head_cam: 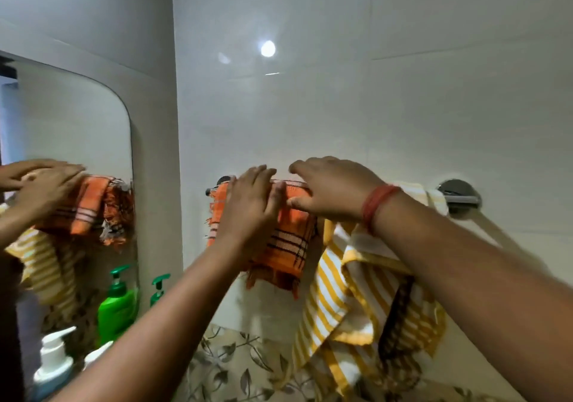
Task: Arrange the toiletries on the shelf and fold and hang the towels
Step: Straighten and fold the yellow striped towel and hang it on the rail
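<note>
An orange checked towel [288, 243] hangs folded over the left part of a chrome towel rail [462, 198] on the white tiled wall. My left hand [251, 212] lies flat on its front, fingers spread. My right hand [328, 189] rests on top of it at the rail, fingers curled over the fold. A yellow-and-white striped towel [356, 302] hangs crumpled from the rail to the right, under my right forearm.
A mirror [62, 141] on the left reflects my hands and both towels. Below it stand a green pump bottle [158, 290] and a white pump bottle [54, 361], partly hidden by my left arm. Leaf-patterned tiles [235, 367] run below the towels.
</note>
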The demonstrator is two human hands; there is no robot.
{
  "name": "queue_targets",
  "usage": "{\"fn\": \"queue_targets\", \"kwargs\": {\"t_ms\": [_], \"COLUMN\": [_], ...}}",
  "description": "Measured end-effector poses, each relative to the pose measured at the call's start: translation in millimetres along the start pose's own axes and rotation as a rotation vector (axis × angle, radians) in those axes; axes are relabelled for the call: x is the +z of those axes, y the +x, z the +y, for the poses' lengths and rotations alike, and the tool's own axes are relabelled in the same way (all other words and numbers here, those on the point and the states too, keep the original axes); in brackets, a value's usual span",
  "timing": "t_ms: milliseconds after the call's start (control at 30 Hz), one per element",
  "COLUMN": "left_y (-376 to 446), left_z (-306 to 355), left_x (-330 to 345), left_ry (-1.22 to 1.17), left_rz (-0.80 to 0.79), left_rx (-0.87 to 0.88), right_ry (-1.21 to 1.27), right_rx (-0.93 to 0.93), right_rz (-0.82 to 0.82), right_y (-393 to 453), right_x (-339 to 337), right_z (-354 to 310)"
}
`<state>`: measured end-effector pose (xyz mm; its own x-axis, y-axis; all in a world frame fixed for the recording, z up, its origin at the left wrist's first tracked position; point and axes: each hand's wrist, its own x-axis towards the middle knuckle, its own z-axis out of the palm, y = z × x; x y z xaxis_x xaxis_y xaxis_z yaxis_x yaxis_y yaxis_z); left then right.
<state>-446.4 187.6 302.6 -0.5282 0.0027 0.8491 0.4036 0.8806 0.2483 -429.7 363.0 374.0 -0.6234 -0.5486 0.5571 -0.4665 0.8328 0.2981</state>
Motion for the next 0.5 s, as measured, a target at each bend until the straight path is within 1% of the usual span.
{"fn": "queue_targets", "kwargs": {"t_ms": [33, 100, 167, 233, 267, 333, 400, 433, 467, 500], "left_y": [-10, -28, -42, -51, -54, -58, -59, -59, -58, -57], "left_z": [13, 43, 74, 97, 107, 125, 136, 140, 143, 146], "left_x": [-1, 0, 6, 20, 27, 41, 53, 59, 63, 67], "left_ry": [-0.053, -0.167, -0.267, -0.379, -0.447, -0.575, -0.617, -0.621, -0.631, -0.651], "left_rz": [0.008, 0.022, 0.034, 0.005, -0.020, -0.081, -0.120, -0.118, -0.110, -0.102], "left_rx": [0.035, 0.097, 0.140, 0.141, 0.126, 0.046, -0.057, -0.104, -0.148, -0.195], "right_ry": [0.042, 0.156, 0.254, 0.324, 0.358, 0.466, 0.743, 0.825, 0.878, 0.936], "right_rx": [0.017, 0.095, 0.235, 0.367, 0.425, 0.509, 0.613, 0.659, 0.682, 0.686], "right_rz": [0.100, 0.349, 0.590, 0.736, 0.765, 0.745, 0.657, 0.590, 0.578, 0.615], "right_y": [-19, -61, -97, -123, -133, -146, -146, -142, -138, -135], "right_x": [-3, -1, 13, 37, 49, 69, 86, 92, 93, 89], "right_z": [4, 16, 25, 30, 31, 29, 27, 26, 26, 26]}}
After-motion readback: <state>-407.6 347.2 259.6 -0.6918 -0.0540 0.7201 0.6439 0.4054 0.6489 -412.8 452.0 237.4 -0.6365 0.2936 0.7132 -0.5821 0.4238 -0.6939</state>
